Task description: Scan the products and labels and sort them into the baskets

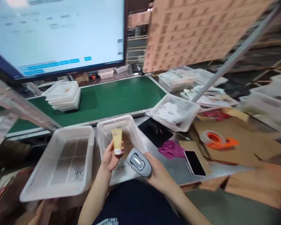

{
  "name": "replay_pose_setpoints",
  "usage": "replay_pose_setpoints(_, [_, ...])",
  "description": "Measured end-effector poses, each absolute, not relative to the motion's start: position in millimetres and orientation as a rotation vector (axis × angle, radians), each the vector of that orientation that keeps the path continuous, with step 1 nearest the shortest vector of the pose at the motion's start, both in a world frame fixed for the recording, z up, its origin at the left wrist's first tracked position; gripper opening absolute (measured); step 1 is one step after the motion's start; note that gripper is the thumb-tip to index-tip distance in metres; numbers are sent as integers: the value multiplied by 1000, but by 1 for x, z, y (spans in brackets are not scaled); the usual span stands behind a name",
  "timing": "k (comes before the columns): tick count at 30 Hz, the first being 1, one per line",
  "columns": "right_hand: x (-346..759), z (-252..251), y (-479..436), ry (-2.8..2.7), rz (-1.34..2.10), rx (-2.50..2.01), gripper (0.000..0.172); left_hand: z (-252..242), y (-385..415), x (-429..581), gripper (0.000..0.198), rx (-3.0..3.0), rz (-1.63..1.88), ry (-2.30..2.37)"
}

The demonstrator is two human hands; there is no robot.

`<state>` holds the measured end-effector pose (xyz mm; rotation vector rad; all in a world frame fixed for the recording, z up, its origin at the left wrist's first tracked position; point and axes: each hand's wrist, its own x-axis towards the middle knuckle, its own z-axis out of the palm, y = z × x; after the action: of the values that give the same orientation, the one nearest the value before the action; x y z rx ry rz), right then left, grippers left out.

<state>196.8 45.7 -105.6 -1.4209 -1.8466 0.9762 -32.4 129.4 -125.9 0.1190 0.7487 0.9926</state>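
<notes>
My left hand [109, 158] is closed around a small yellow tube with a white cap [117, 141], held upright with the cap down over a white plastic basket [103, 128]. My right hand [159, 175] grips a grey handheld barcode scanner [139, 162], its head pointing toward the tube. The two hands are close together above the near edge of the work table.
A second white basket [58, 162] lies to the left. Beyond run a green conveyor belt [112, 98] with stacked trays [63, 95] and a large monitor [56, 34]. To the right are a basket of white packets [175, 112], a black mouse pad [155, 131], a phone [194, 162] and an orange tape dispenser [216, 140].
</notes>
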Motion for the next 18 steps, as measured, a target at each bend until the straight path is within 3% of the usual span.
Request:
replay_pose_setpoints(2, [194,-102,48,-1897,995,-1371,20,-131,129,-33,26,172,1055,741])
replay_pose_setpoints(8, [185,-90,45,-1992,974,-1402,29,-148,113,-34,57,550,1173,854])
replay_pose_setpoints(13, [180,-88,43,-2074,869,-1512,38,-155,110,-28,63,885,1369,1244])
replay_pose_setpoints(16, [178,-87,42,-2126,829,-1584,44,-157,108,-29,69,977,1348,1250])
replay_pose_setpoints(18, [177,-88,42,-2153,841,-1610,43,-158,107,-29,60,936,1312,1183])
